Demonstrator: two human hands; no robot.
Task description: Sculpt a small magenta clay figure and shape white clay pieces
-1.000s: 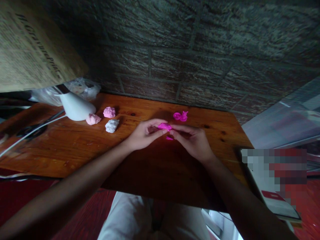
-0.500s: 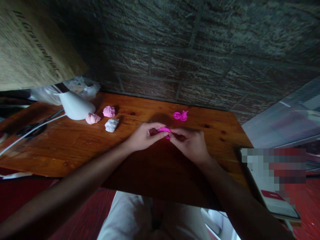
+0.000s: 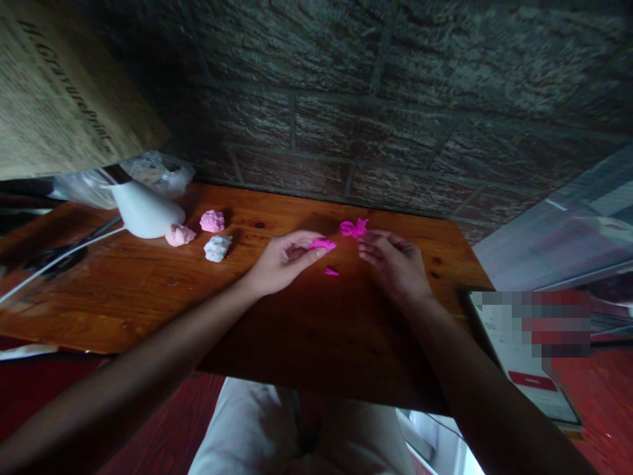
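My left hand [image 3: 284, 260] pinches a flat piece of bright magenta clay [image 3: 321, 245] between thumb and fingertips, just above the wooden table [image 3: 148, 290]. My right hand [image 3: 395, 264] has come off that piece; its fingers are curled and reach toward a small shaped magenta clay figure [image 3: 353, 227] lying near the table's back edge. Whether the fingertips touch it I cannot tell. A tiny magenta scrap [image 3: 331, 271] lies on the wood between my hands.
Two pale pink clay lumps [image 3: 212, 220] [image 3: 179, 235] and a white lump [image 3: 217, 248] lie at the left. A white lamp base [image 3: 143, 210] with a cord, a plastic bag [image 3: 158, 173] and a stone wall bound the back. A booklet [image 3: 524, 356] lies at the right.
My hands were together working the magenta piece; now they have parted. The left keeps the piece and the right has moved back toward the shaped figure. A scrap lies exposed on the table.
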